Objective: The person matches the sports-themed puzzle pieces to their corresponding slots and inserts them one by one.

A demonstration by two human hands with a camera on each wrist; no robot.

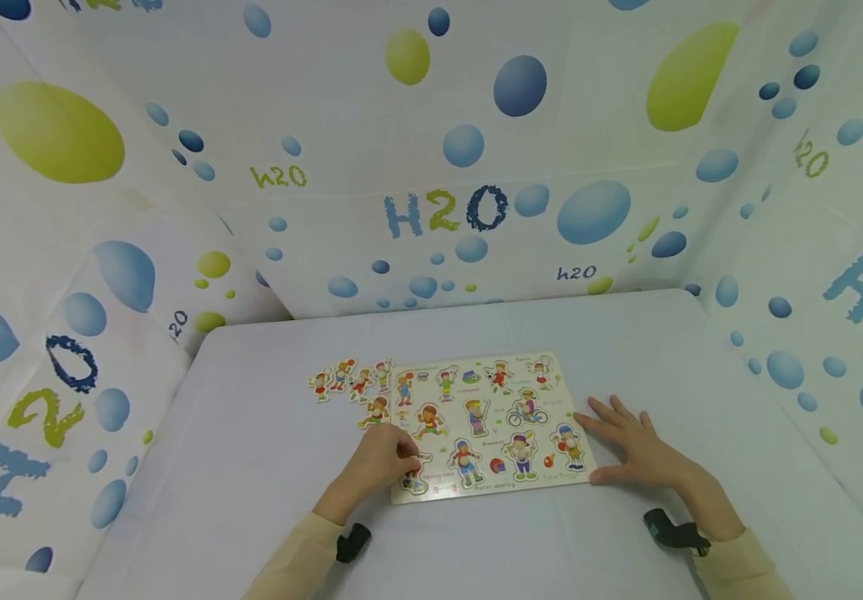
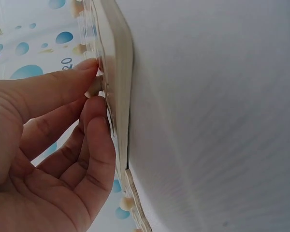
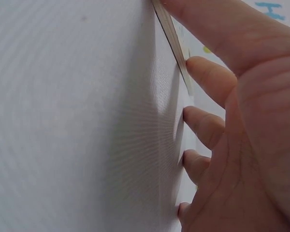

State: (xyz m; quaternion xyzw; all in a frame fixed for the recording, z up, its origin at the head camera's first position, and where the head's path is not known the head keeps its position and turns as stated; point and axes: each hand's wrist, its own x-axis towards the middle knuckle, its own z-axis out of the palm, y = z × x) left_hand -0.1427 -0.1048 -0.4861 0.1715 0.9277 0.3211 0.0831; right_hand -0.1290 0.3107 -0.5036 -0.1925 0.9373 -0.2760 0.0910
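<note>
A pale wooden puzzle board (image 1: 439, 462) with pictures of sporting figures lies on the table. My left hand (image 1: 378, 458) is at its lower left corner. Thumb and fingers pinch the small wooden knob (image 2: 93, 88) of a puzzle piece (image 1: 414, 483) there, which the hand partly covers. Whether this piece sits fully in its recess, I cannot tell. My right hand (image 1: 637, 450) lies with spread fingers at the right side, thumb and index finger touching the board's edge (image 3: 176, 53). The other fingertips rest on the tablecloth.
Several loose figure pieces (image 1: 359, 385) lie left of the board's upper corner. One running figure (image 1: 376, 412) is close to the left hand. A white cloth covers the table (image 1: 251, 450), and printed curtains (image 1: 356, 150) enclose it at the back and sides.
</note>
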